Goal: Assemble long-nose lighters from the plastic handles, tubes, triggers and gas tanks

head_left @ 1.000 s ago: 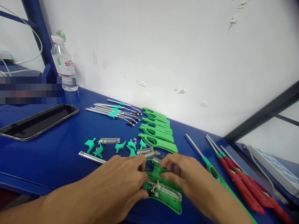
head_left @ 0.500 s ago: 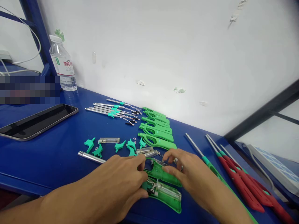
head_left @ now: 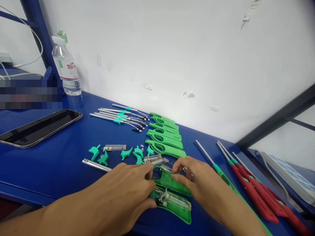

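My left hand (head_left: 130, 190) is closed around the front of a green lighter half shell (head_left: 179, 211) lying open side up. In that shell are a clear fuel tank (head_left: 178, 201), thin white wires (head_left: 161, 195) and a black piece. A metal tube (head_left: 95, 165) points out to the left beyond my hand. My right hand (head_left: 189, 173) has its fingers curled, thumb over the far edge of another green half shell (head_left: 174, 185) just behind. Its fingertips are close to a loose clear tank (head_left: 166, 168); what they grip is hidden.
Teal triggers (head_left: 126, 153) and clear tanks (head_left: 115, 147) lie farther back. Behind them are metal tubes with wires (head_left: 110, 117) and a row of green shells (head_left: 167, 141). Red lighters (head_left: 256, 190) lie right. A phone (head_left: 41, 127) and water bottle (head_left: 66, 68) are left.
Both hands stay almost in place. The right fingertips shift very slightly, and the loose clear tank beside them shows a little more clearly.
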### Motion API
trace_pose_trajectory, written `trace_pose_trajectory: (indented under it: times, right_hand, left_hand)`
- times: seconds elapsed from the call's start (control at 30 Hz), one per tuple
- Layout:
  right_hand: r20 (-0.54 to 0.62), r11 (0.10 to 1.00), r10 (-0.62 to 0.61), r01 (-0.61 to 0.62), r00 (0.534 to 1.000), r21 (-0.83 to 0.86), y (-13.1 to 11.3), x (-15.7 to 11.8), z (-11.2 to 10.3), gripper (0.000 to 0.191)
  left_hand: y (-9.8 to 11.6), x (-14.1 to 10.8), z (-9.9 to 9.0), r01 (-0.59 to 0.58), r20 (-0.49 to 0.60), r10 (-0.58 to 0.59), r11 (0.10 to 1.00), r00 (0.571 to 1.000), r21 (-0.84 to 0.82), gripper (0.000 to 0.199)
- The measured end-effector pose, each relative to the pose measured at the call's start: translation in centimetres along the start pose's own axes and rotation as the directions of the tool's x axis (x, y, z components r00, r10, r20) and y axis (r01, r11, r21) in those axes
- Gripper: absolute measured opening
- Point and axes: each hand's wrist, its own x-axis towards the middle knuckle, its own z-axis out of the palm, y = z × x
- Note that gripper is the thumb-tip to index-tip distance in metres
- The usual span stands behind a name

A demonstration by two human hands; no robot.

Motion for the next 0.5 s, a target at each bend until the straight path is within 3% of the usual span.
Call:
trace_pose_trajectory:
  times: [0.5]
  right_hand:
    - [0.0,1.0,-0.019,0.019,1.0,0.019,-0.06,-0.08,0.11,0.015]
  left_hand:
    - [0.15,0.45,-0.29,-0.017,0.054,0.017,1.0,0.998,0.018,0.011]
